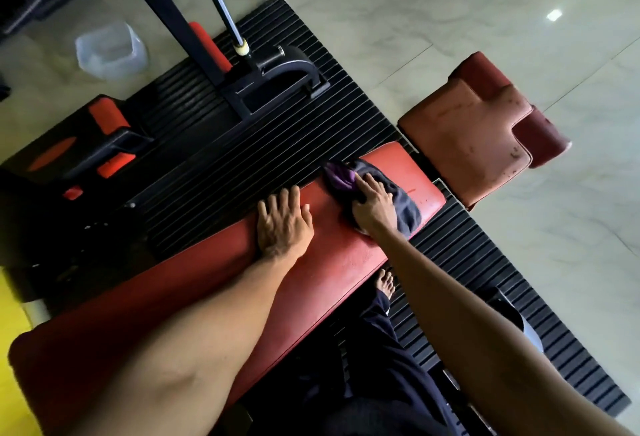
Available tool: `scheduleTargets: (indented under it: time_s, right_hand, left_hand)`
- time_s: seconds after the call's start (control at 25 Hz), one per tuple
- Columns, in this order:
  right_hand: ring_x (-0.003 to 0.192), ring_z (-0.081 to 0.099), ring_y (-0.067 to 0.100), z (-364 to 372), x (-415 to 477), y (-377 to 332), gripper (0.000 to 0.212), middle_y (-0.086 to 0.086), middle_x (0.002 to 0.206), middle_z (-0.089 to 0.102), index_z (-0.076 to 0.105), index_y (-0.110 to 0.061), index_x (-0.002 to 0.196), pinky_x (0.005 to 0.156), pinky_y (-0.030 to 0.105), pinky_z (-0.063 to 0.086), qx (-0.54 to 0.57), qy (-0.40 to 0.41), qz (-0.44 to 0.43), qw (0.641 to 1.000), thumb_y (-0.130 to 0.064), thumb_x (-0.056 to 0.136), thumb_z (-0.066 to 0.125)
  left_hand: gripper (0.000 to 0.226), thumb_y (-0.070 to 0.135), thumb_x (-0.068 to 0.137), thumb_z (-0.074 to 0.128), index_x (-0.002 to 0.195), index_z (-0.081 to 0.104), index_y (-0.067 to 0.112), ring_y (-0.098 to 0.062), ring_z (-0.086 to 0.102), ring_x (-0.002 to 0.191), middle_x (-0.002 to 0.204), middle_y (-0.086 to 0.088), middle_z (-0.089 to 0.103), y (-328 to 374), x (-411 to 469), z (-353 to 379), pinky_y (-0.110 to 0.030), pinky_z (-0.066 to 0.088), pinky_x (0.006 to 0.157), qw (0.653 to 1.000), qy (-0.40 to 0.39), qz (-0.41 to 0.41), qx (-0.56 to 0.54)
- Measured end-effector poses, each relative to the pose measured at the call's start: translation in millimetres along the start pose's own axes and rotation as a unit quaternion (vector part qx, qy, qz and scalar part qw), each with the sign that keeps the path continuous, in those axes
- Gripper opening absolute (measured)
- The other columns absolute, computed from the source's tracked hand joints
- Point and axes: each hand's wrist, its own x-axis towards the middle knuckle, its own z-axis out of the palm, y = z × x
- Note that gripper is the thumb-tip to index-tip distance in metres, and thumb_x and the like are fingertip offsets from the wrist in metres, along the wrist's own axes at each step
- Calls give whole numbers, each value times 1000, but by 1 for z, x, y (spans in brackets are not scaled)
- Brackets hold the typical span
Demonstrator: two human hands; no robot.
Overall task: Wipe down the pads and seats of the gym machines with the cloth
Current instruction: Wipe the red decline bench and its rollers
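Observation:
A long red bench pad [332,259] runs diagonally from lower left to the middle of the head view. My right hand [375,205] presses a dark grey and purple cloth [401,203] flat on the pad's far end. My left hand [282,222] lies palm down on the pad beside it, fingers spread, holding nothing. Beyond the bench end stands a separate worn red seat pad [474,137] with scuffed marks.
A black ribbed rubber mat [263,137] lies under the machine. A black frame with a chrome rod [221,9] rises at the upper left. A clear plastic tub [109,51] sits on the pale tiled floor. My bare foot [386,283] stands below the bench.

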Motion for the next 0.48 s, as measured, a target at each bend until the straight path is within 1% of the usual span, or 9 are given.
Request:
scheduleTargets:
  time_s: [0.04,0.12,0.16,0.2,0.28,0.32,0.36,0.44,0.48]
  right_hand:
    - [151,25,26,4,0,-13,66,2,163,34,42,-34,154,124,48,19,-13,-3,-27,1000,-26,90,57]
    - [148,32,23,12,-19,-26,61,-1,160,40,49,-31,149,120,47,31,-28,-8,-64,998,-48,91,58]
    - [147,34,21,14,-35,-26,60,-3,157,43,53,-30,146,117,46,35,-34,-5,-74,997,-55,92,58]
    - [146,37,20,16,-50,-18,58,-4,155,46,56,-29,144,115,47,38,-42,3,-88,995,-56,93,59]
    - [143,42,23,17,-61,7,53,-1,152,51,57,-24,143,112,53,42,-65,29,-119,990,-46,95,63]
    - [141,44,25,15,-54,16,52,1,151,51,55,-22,143,112,55,41,-69,40,-112,991,-42,96,63]
    - [142,43,26,13,-40,21,52,3,152,49,52,-21,145,115,54,37,-67,44,-86,993,-41,97,61]
    - [145,37,27,8,-5,11,53,2,156,44,47,-24,149,120,49,28,-57,42,-38,997,-40,99,56]
    - [146,35,27,8,12,-1,53,1,156,43,46,-26,149,121,48,26,-55,37,-35,997,-40,99,54]
  left_hand:
    - [50,38,96,35,136,52,15,-31,57,103,121,-8,62,0,0,0,-47,38,93,1000,2,-1,2]
    - [52,38,93,37,136,53,14,-30,56,103,121,-8,62,0,0,0,-46,38,92,1000,5,4,3]
    - [54,38,91,39,137,53,13,-30,56,104,123,-9,61,-1,0,0,-46,38,93,1000,4,7,3]
    - [55,38,90,40,137,53,12,-30,56,105,124,-9,62,-1,-1,0,-46,39,93,1000,5,7,5]
    - [52,37,94,39,138,54,13,-30,57,105,125,-8,62,-1,0,1,-46,39,93,1000,16,0,1]
    - [50,37,97,38,138,54,14,-30,57,104,124,-8,63,-1,0,0,-46,39,92,1000,16,-3,-5]
    - [48,38,99,37,138,54,14,-29,57,104,124,-7,62,0,1,0,-46,39,92,1000,15,-2,-7]
    - [48,38,100,36,139,53,14,-29,57,103,123,-7,62,0,-1,1,-45,38,91,1000,19,0,1]
    - [48,38,100,36,138,54,14,-29,57,103,123,-7,62,0,0,1,-45,38,91,1000,22,-1,2]
